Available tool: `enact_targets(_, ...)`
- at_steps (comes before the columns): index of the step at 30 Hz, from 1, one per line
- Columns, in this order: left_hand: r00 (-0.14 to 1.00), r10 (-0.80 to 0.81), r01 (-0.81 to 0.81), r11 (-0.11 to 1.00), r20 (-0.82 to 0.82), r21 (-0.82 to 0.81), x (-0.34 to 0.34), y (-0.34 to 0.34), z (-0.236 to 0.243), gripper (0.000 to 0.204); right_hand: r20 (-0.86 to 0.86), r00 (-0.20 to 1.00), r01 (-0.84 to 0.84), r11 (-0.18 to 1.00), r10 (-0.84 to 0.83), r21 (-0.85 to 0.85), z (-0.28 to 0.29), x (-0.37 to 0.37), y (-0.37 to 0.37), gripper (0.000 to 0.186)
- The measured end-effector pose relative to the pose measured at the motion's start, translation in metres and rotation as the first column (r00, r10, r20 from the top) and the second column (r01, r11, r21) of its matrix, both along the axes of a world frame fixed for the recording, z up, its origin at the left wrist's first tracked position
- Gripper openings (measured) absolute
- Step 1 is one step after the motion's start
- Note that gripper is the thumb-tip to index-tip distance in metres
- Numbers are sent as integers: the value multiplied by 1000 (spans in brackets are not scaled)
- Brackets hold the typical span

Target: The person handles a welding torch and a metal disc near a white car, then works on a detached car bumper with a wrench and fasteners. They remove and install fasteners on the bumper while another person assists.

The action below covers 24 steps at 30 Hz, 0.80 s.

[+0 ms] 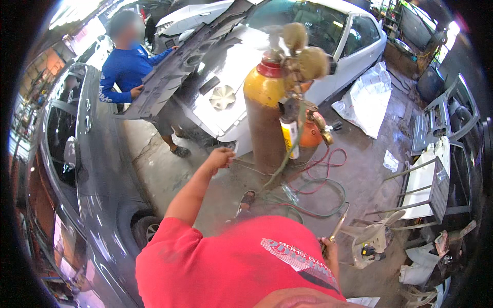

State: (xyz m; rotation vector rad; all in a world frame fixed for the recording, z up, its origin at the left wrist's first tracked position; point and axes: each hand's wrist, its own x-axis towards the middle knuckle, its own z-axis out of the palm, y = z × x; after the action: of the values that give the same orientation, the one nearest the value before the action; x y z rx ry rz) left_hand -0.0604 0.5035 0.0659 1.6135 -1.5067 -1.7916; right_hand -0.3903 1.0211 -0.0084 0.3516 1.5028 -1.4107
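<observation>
My left hand (222, 158) is stretched out in front of me, fingers curled closed; whether something small is in them I cannot make out. It is near the front corner of a white car (228, 115), left of a tall yellow-and-brown gas cylinder (265, 102). At my right side, my right hand (330, 250) grips a brass gas torch (339, 226), its thin tube pointing up and away. A shorter orange cylinder (311, 134) with a brass valve stands beside the tall one. Round gauges (313, 62) with covers sit on top. Red and green hoses (328, 205) lie looped on the floor.
A person in a blue shirt (126, 72) holds a long dark plastic panel (169, 77) by the white car. A dark grey car (105, 179) stands at left. At right are a metal stand (436, 190), a plastic chair (367, 241), car doors (447, 113) and a silvery sheet (367, 100).
</observation>
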Motion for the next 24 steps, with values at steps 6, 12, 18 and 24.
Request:
enact_targets(6,992,111,-110,994,53,-22,50,-207,-55,42,56,996,-75,996,73,44,-39,65,-50,20)
enact_targets(12,888,448,-453,891,-106,-26,48,-339,-105,59,70,988,-146,971,135,191,-38,115,-75,21)
enact_targets(18,903,383,-365,923,-196,120,31,-419,-167,46,27,989,-148,965,146,217,-73,168,-48,23)
enact_targets(24,889,446,-432,891,99,-137,-28,-456,-169,39,94,956,-294,886,279,360,-88,173,-42,24)
